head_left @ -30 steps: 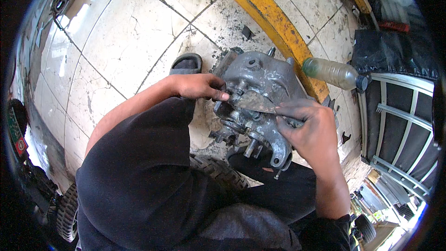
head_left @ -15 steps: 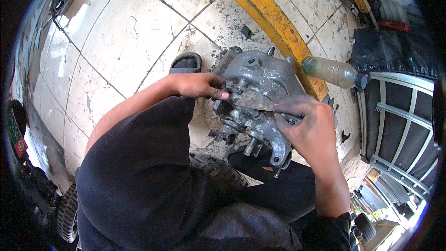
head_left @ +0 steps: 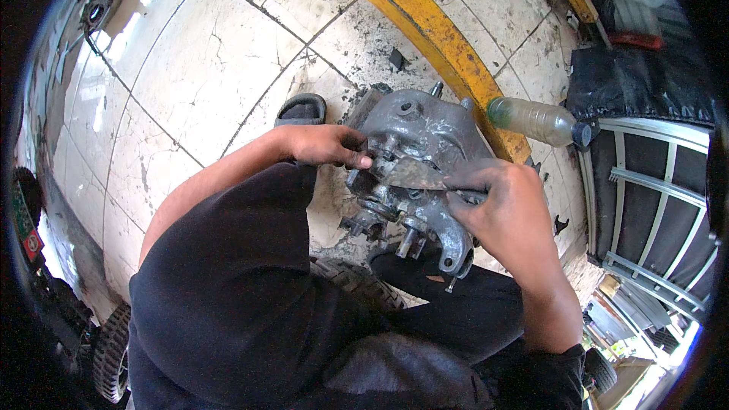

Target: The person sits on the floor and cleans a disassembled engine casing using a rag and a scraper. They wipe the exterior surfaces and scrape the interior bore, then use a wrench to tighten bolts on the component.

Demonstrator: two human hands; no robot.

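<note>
A grey metal engine casing, with bolts and shafts sticking out of it, sits on the floor in front of me. My right hand grips a putty knife whose flat, dirty blade lies over the middle of the casing and points left. At the casing's left side is my left hand, thumb and fingers drawn together close to the blade tip. Whatever those fingers hold, if anything, is hidden. Dark grime covers the fingers of both hands.
Past the casing a yellow metal beam curves across the tiled floor. A plastic bottle with murky liquid lies against it. A dark slipper is left of the casing; a tyre shows beneath my legs. Metal framing stands at right.
The view has shifted slightly. Both hands keep nearly the same place over the casing, and the putty knife stays in my right hand with its blade at almost the same spot.
</note>
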